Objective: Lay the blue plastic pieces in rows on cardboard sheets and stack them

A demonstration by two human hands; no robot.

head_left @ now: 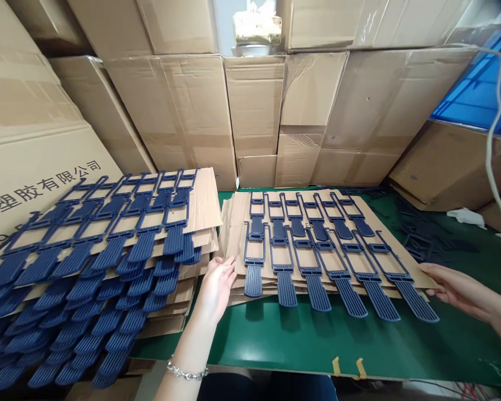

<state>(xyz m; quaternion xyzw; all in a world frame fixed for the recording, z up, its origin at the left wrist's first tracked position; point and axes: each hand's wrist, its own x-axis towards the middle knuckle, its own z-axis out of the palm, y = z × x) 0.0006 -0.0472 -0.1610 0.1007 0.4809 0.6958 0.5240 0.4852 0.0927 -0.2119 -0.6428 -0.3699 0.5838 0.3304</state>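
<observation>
A flat cardboard sheet (234, 245) bears two rows of dark blue plastic frames with ribbed tabs, such as this front-row part (254, 278). The front tabs stick out past its near edge. My left hand (217, 287) pinches the sheet's near left edge, thumb on top. At the near right corner, my right hand (453, 289) grips the same sheet between thumb and fingers. More cardboard shows beneath it. Left of my left hand stands a tall stack of cardboard layers (204, 203) covered with similar blue parts, their tabs overhanging the front.
Loose dark plastic parts (426, 234) lie on the green table (275, 345) at the right. Cardboard boxes (179, 106) wall off the back. A white cable (495, 117) hangs at the right, near a blue crate (471, 89). Yellow tape pieces (360, 367) mark the front edge.
</observation>
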